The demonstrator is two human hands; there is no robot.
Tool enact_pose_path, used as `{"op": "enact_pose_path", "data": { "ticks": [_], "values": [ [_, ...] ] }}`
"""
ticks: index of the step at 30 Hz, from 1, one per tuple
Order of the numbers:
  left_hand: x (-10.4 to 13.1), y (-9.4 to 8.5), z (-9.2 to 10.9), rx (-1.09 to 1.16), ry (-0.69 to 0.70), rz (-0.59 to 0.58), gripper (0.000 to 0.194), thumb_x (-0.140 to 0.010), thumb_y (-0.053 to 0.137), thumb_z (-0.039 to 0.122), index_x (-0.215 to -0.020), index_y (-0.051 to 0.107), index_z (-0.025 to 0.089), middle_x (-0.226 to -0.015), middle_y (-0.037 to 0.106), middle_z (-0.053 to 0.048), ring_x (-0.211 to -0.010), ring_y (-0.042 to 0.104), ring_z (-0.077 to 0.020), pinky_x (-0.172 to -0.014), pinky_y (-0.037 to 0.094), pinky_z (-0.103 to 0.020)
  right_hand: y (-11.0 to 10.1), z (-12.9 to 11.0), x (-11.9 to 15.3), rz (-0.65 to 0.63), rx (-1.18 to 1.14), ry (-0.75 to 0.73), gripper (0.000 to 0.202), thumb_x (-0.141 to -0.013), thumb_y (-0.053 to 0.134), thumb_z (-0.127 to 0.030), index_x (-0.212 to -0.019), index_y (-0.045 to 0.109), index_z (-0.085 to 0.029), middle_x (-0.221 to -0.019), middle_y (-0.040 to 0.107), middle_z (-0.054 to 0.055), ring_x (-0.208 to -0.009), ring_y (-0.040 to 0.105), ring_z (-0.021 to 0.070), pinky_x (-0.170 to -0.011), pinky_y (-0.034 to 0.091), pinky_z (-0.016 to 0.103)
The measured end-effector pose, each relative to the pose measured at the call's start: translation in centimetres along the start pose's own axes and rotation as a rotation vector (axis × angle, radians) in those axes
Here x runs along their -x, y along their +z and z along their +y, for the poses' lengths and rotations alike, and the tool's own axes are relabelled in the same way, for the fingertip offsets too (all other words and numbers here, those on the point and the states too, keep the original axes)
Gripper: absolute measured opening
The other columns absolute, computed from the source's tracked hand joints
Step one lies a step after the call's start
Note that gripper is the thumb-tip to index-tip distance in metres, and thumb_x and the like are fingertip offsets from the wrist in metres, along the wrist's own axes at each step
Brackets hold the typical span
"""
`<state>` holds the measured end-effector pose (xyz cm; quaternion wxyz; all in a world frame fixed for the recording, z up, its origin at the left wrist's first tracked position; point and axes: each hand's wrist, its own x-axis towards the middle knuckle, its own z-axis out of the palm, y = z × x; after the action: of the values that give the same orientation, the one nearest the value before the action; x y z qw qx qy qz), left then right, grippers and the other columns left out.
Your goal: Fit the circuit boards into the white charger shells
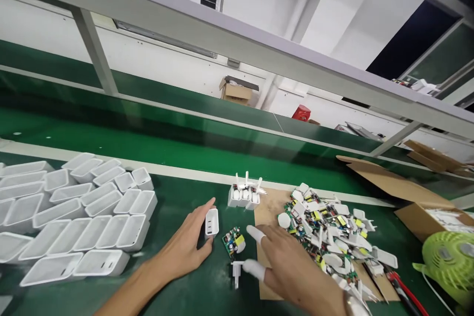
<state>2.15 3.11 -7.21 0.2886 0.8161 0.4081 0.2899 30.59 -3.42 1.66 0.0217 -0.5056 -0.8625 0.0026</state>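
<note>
My left hand holds a small white casing between thumb and fingers, its open side with slots facing up. My right hand, with white covers on thumb and index finger, is spread beside a green circuit board with a yellow part. The right thumb is at a white plug piece just below the board; whether it grips the piece is unclear. Behind the hands stand white casings with plug pieces on top.
Many white casings fill the left side. A pile of circuit boards and white parts lies on cardboard at right, near red-handled pliers, a green fan and an open carton. A shelf frame crosses behind.
</note>
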Motion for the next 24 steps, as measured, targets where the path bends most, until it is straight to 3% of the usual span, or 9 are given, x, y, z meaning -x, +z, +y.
{"op": "enact_pose_path", "data": {
  "ticks": [2, 5, 7, 10, 12, 14, 17, 20, 24],
  "values": [
    [0.1, -0.1, 0.1, 0.004, -0.012, -0.01, 0.084, -0.098, 0.055, 0.013, -0.169, 0.014, 0.029, -0.155, 0.055, -0.016, -0.139, 0.057, -0.0333, -0.117, 0.048, -0.056, 1.3, -2.3, -1.2, -0.017, 0.008, 0.069, 0.048, -0.096, 0.071, -0.049, -0.127, 0.068, -0.012, -0.107, 0.076, 0.018, -0.095, 0.075, 0.0356, -0.084, 0.062, 0.048],
    [0.2, -0.3, 0.2, 0.018, -0.013, -0.006, 0.084, -0.097, 0.054, 0.012, -0.169, 0.014, 0.028, -0.158, 0.051, -0.016, -0.144, 0.054, -0.0338, -0.121, 0.044, -0.058, 2.8, -3.7, -2.7, -0.011, -0.131, 0.09, 0.039, -0.096, 0.07, -0.031, -0.13, 0.066, -0.013, -0.114, 0.074, 0.015, -0.105, 0.073, 0.0329, -0.093, 0.062, 0.046],
    [0.2, -0.5, 0.3, 0.025, -0.023, -0.009, 0.085, -0.096, 0.054, 0.013, -0.169, 0.013, 0.028, -0.161, 0.049, -0.016, -0.147, 0.051, -0.0344, -0.123, 0.042, -0.059, 3.4, -3.5, -3.0, 0.025, -0.265, 0.052, 0.05, -0.093, 0.067, -0.017, -0.142, 0.058, -0.013, -0.129, 0.07, 0.016, -0.121, 0.068, 0.0308, -0.104, 0.058, 0.045],
    [0.2, -0.5, 0.3, 0.024, -0.058, -0.027, 0.087, -0.096, 0.056, 0.014, -0.17, 0.013, 0.028, -0.164, 0.045, -0.017, -0.151, 0.047, -0.0373, -0.124, 0.039, -0.063, 4.1, -2.2, -2.5, 0.045, -0.332, -0.01, 0.064, -0.085, 0.064, -0.007, -0.148, 0.053, -0.011, -0.146, 0.063, 0.019, -0.142, 0.054, 0.0344, -0.116, 0.051, 0.051],
    [0.2, -0.5, 0.4, 0.024, -0.065, -0.04, 0.089, -0.096, 0.057, 0.014, -0.17, 0.011, 0.029, -0.164, 0.045, -0.017, -0.152, 0.046, -0.0376, -0.124, 0.037, -0.064, 4.5, -1.4, -2.3, 0.039, -0.336, -0.04, 0.064, -0.081, 0.062, -0.004, -0.144, 0.056, -0.011, -0.144, 0.064, 0.019, -0.142, 0.054, 0.0356, -0.116, 0.05, 0.053],
    [0.1, -0.4, 0.3, 0.027, -0.061, -0.036, 0.092, -0.096, 0.061, 0.016, -0.17, 0.008, 0.03, -0.162, 0.048, -0.016, -0.15, 0.047, -0.0366, -0.124, 0.038, -0.064, 4.7, -0.9, -2.4, 0.074, -0.363, -0.039, 0.058, -0.081, 0.059, -0.004, -0.138, 0.059, -0.015, -0.132, 0.07, 0.016, -0.129, 0.064, 0.0338, -0.108, 0.057, 0.053],
    [0.1, -0.3, 0.1, 0.03, -0.086, 0.011, 0.094, -0.095, 0.068, 0.022, -0.17, 0.011, 0.031, -0.155, 0.054, -0.016, -0.142, 0.055, -0.0362, -0.119, 0.045, -0.06, 4.6, -0.8, -3.1, 0.22, -0.506, -0.046, 0.051, -0.084, 0.059, -0.008, -0.133, 0.059, -0.02, -0.122, 0.07, 0.012, -0.114, 0.069, 0.0294, -0.097, 0.062, 0.048],
    [-0.1, -0.2, -0.2, 0.059, -0.102, 0.056, 0.093, -0.096, 0.069, 0.023, -0.169, 0.013, 0.034, -0.146, 0.06, -0.013, -0.129, 0.064, -0.0328, -0.111, 0.054, -0.054, 4.3, -1.3, -3.7, 0.438, -0.668, -0.071, 0.051, -0.088, 0.054, -0.007, -0.137, 0.055, -0.023, -0.129, 0.065, 0.011, -0.113, 0.069, 0.024, -0.093, 0.064, 0.04],
    [-0.3, 0.0, -0.3, 0.082, -0.005, 0.073, 0.095, -0.095, 0.064, 0.012, -0.169, 0.009, 0.037, -0.145, 0.061, -0.011, -0.13, 0.063, -0.0299, -0.114, 0.052, -0.053, 3.8, -1.9, -3.9, 0.688, -0.567, -0.123, 0.057, -0.09, 0.056, -0.004, -0.145, 0.052, -0.017, -0.131, 0.066, 0.014, -0.123, 0.066, 0.0269, -0.099, 0.061, 0.042]
  ]
}}
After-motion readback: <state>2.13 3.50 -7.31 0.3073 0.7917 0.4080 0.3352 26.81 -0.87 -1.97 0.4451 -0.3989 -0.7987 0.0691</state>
